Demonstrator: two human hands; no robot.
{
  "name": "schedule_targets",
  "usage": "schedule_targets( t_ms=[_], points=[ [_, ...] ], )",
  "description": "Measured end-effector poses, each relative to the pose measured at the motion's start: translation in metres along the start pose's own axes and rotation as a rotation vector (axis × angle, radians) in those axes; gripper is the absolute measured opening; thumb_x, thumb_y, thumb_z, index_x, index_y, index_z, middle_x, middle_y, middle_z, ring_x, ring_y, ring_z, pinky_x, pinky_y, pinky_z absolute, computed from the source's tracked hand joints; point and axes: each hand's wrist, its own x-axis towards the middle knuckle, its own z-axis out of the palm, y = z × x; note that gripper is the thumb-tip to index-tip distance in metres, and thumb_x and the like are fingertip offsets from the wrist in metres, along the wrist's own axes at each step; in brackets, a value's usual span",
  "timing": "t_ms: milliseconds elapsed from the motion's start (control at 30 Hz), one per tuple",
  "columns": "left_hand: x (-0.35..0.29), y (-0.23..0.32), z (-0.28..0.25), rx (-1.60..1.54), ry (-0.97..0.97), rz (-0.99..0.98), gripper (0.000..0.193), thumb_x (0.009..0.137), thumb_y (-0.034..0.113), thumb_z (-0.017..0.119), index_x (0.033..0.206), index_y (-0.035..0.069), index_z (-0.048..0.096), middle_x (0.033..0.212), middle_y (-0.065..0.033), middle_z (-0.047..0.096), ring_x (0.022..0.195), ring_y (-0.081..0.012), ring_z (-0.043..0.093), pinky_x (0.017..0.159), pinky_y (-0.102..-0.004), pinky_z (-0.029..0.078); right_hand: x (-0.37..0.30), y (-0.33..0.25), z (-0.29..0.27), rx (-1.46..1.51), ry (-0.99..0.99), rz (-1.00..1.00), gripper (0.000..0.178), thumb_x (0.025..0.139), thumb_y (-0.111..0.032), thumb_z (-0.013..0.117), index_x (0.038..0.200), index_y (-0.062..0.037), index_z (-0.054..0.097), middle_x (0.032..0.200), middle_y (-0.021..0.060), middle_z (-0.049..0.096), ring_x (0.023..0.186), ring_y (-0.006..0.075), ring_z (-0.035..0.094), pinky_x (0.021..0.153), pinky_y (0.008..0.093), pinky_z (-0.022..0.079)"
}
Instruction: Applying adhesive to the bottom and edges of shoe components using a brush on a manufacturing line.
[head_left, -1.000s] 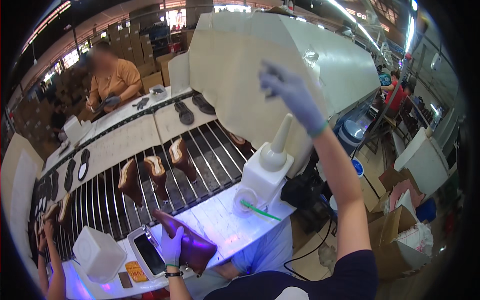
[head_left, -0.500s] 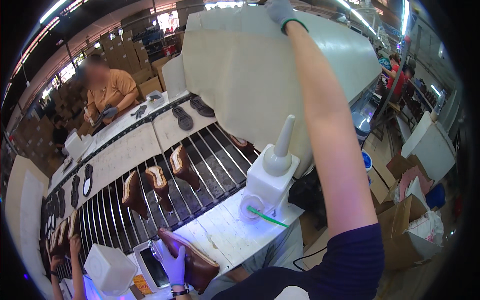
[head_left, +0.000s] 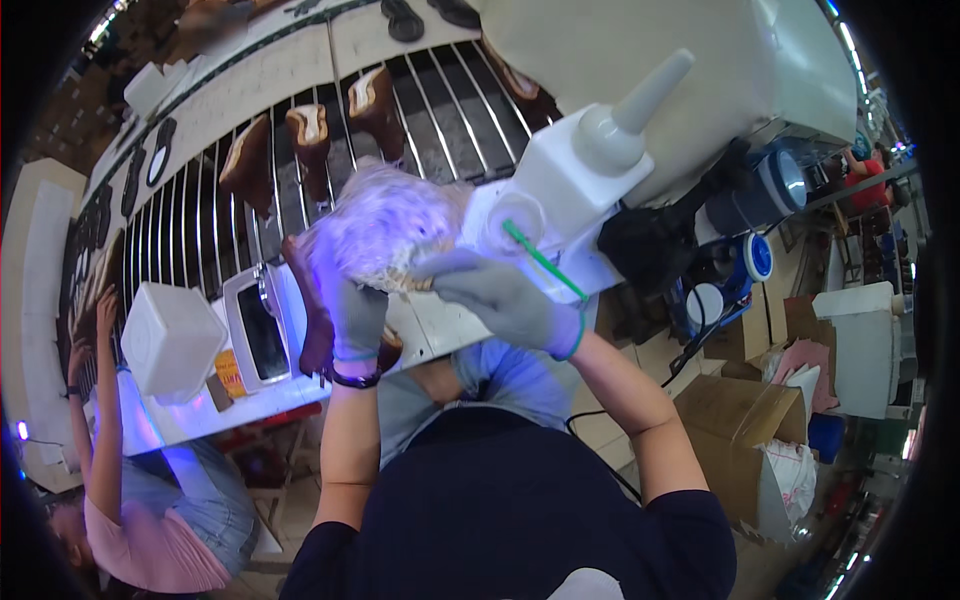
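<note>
A crumpled, translucent plastic bag hangs in front of me, partly blurred. My right hand, in a grey glove, pinches its lower edge. Against the bag's left side is my gloved left hand, its fingers mostly hidden by the plastic. A brown leather shoe upper lies on the white bench edge beneath my left hand, largely covered. Just right of the bag stands a white square bottle with a long nozzle. Next to it is a clear cup holding a green-handled stick.
Several brown shoe uppers stand on the metal roller conveyor. Left of me are a white-framed dark device and a white square container. A co-worker's arms reach onto the line. Cardboard boxes stand at right.
My right hand has come down from the large pale cover to the plastic bag, now in front of me. My left hand has risen from the brown shoe upper. The view has tilted downward.
</note>
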Motion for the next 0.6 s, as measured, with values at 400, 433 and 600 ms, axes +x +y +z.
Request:
schedule_targets(
  t_ms=[400,433,600],
  points=[
    [-0.046,-0.021,-0.024,0.907,-0.221,0.134,0.031,0.097,0.010,0.045,0.121,-0.007,0.055,0.104,-0.0075,0.065,0.093,-0.0124,0.060,0.083,-0.0268,0.047,-0.049,0.022,-0.019,-1.033,0.142,0.656,0.025,0.079,-0.012,0.067,0.102,-0.0047,0.060,0.105,0.0146,0.062,0.095,0.0315,0.060,0.082,0.0380,0.047],
    [-0.044,-0.020,-0.019,0.868,-0.184,0.108,0.032,0.097,0.012,0.044,0.121,-0.006,0.055,0.104,-0.0075,0.065,0.094,-0.0128,0.060,0.084,-0.0268,0.047,-0.055,0.031,-0.017,-0.971,0.205,0.662,0.027,0.079,-0.012,0.067,0.103,-0.0049,0.059,0.101,0.0152,0.062,0.091,0.0328,0.060,0.079,0.0392,0.047],
    [-0.028,-0.027,-0.015,1.013,-0.074,0.246,0.033,0.098,0.018,0.046,0.119,-0.006,0.056,0.103,-0.0070,0.065,0.097,-0.0136,0.058,0.087,-0.0268,0.044,-0.078,0.065,-0.021,-0.748,0.388,0.538,0.029,0.079,-0.011,0.066,0.107,-0.0036,0.058,0.092,0.0151,0.064,0.077,0.0287,0.062,0.070,0.0385,0.048]
  ],
)
